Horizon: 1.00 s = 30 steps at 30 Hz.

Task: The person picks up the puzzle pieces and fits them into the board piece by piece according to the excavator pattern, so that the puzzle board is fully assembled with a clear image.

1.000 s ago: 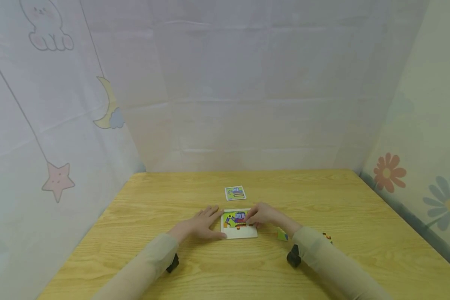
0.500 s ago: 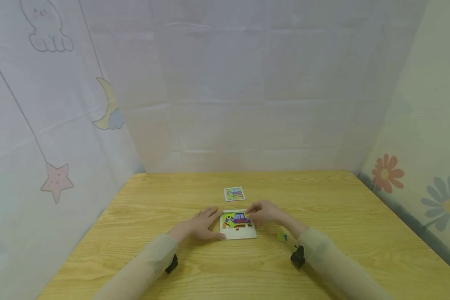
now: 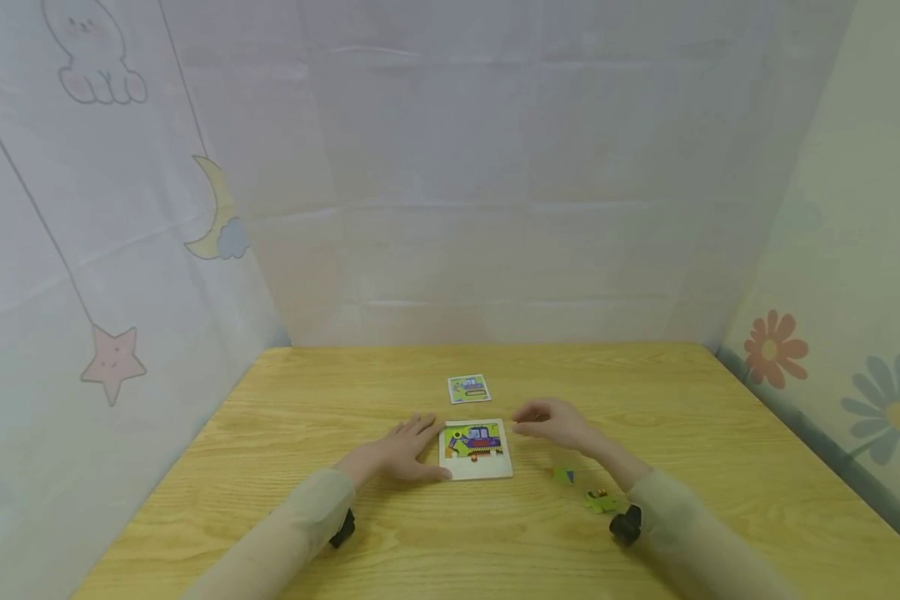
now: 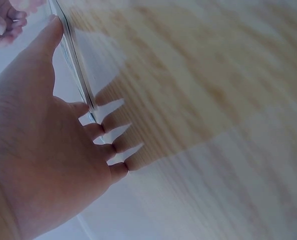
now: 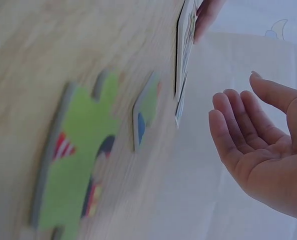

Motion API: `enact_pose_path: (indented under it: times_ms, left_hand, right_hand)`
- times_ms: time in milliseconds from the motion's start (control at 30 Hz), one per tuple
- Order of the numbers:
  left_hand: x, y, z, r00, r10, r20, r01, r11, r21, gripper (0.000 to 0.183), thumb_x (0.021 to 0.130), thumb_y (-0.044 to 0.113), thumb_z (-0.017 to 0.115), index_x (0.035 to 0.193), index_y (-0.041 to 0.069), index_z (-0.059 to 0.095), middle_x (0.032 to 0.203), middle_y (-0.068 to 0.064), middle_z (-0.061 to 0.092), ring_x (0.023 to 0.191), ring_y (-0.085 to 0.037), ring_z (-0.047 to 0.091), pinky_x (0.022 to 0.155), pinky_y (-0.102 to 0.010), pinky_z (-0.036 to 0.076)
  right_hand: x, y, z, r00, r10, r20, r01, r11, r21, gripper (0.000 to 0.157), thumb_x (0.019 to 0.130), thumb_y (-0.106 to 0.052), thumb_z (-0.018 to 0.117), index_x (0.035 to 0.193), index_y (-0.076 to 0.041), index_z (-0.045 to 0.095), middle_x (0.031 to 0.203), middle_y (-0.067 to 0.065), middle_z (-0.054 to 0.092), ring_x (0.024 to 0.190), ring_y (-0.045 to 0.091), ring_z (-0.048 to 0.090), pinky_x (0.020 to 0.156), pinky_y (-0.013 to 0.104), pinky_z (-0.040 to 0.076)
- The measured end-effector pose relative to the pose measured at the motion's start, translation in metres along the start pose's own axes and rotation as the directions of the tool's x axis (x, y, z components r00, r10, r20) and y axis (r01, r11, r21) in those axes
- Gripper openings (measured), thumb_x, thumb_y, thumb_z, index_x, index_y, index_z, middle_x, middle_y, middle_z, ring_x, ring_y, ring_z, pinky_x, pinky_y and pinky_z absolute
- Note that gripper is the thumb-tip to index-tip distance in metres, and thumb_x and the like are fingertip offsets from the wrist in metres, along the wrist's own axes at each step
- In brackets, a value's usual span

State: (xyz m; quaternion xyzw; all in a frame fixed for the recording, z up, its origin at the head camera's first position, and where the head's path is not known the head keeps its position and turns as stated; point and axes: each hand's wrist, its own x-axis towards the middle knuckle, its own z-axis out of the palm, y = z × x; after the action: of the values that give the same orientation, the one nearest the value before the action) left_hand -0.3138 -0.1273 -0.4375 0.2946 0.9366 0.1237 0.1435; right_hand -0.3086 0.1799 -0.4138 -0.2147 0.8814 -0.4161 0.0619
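Note:
A jigsaw puzzle board [image 3: 487,472] with a pale frame lies mid-table; fitted pieces with an excavator picture fill its upper part, and bare pale wood shows below. Against its left side rests my left hand [image 3: 399,456], fingers spread and thumb at the lower left corner; the left wrist view has its fingertips along the board's edge [image 4: 77,67]. To the right of the board, my right hand [image 3: 558,423] is raised over the table with nothing between its loosely bent fingers. Beneath that forearm lie two loose puzzle pieces, a small green-and-blue one [image 3: 563,476] and a larger green one [image 5: 71,165].
Behind the board lies a square picture card [image 3: 468,389] with a similar excavator. A pale printed curtain [image 3: 450,208] encloses the wooden table [image 3: 345,533] at the back and sides. Both wrists carry a black camera [image 3: 627,526].
My right hand has drawn back from the board's right part, rightward, and its fingers have come off the pieces. The larger green piece has come into view. My left hand stays in place.

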Motion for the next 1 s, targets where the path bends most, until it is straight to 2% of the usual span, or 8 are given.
enact_pose_path:
  times_ms: [233,700,833,1000]
  left_hand:
    - [0.002,-0.002,0.000,1.000,-0.011,-0.014,0.011,1.000,0.014,0.095,0.085,0.065,0.052,0.151,0.006,0.015,0.158,-0.015,0.009,0.144,-0.038,0.006,0.116,-0.056,0.012]
    - [0.004,-0.004,0.003,1.000,-0.007,-0.005,0.007,1.000,0.026,0.096,0.084,0.068,0.049,0.151,0.008,0.014,0.158,-0.014,0.008,0.144,-0.038,0.005,0.116,-0.056,0.012]
    - [0.003,-0.003,0.003,1.000,-0.005,-0.001,0.005,1.000,0.025,0.097,0.084,0.068,0.049,0.151,0.008,0.014,0.158,-0.014,0.007,0.144,-0.038,0.005,0.116,-0.056,0.012]
    - [0.001,-0.002,0.002,1.000,-0.009,0.003,0.009,1.000,0.020,0.096,0.084,0.067,0.050,0.151,0.007,0.014,0.158,-0.014,0.007,0.144,-0.038,0.004,0.116,-0.055,0.011]
  right_hand:
    - [-0.015,0.003,-0.012,0.999,0.023,-0.028,-0.024,1.000,-0.018,0.035,0.088,-0.033,0.066,0.108,-0.005,0.065,0.101,0.001,0.067,0.094,0.016,0.062,0.079,0.031,0.053]
    - [-0.042,0.012,-0.020,1.000,0.002,-0.006,-0.002,0.999,-0.045,0.034,0.088,-0.032,0.066,0.105,-0.003,0.066,0.100,0.003,0.068,0.093,0.017,0.062,0.078,0.025,0.052]
    - [-0.048,0.014,-0.022,1.000,-0.016,0.006,0.017,0.999,-0.052,0.034,0.089,-0.032,0.065,0.106,-0.003,0.065,0.101,0.004,0.067,0.094,0.018,0.062,0.079,0.029,0.053]
    - [-0.053,0.014,-0.025,1.000,0.002,0.013,-0.001,0.999,-0.046,0.033,0.089,-0.033,0.064,0.106,-0.005,0.065,0.102,0.002,0.067,0.094,0.017,0.062,0.080,0.032,0.053]
